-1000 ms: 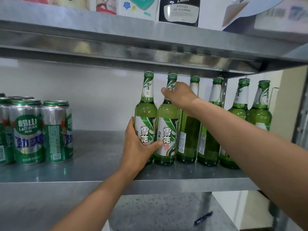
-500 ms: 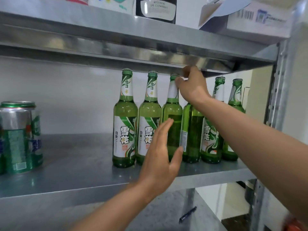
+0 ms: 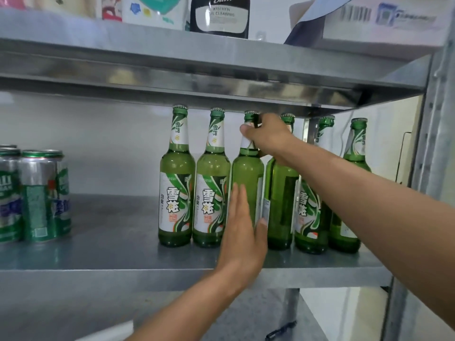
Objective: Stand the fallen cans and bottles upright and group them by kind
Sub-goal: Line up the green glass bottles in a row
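Several green glass beer bottles stand upright in a row on the middle steel shelf (image 3: 103, 244). The first bottle (image 3: 176, 185) and second bottle (image 3: 212, 185) show their white labels. On the third bottle (image 3: 247, 173), whose label faces sideways, my right hand (image 3: 267, 136) grips the neck. My left hand (image 3: 242, 232) lies flat against its lower body, fingers straight and thumb out to the right. A fourth bottle (image 3: 280, 193), fifth bottle (image 3: 309, 215) and sixth bottle (image 3: 355, 148) stand behind my right arm. Green and silver cans (image 3: 37, 193) stand upright together at the far left.
The upper shelf (image 3: 172, 70) hangs just above the bottle caps and carries cleaning products and a box. A steel post (image 3: 433, 168) bounds the shelf at the right. Bare shelf lies between cans and bottles. A dark pen (image 3: 280, 331) lies on the lower shelf.
My right hand dropped from the top of the fourth bottle onto the third bottle's neck. My left hand closed in and now rests against that bottle's body.
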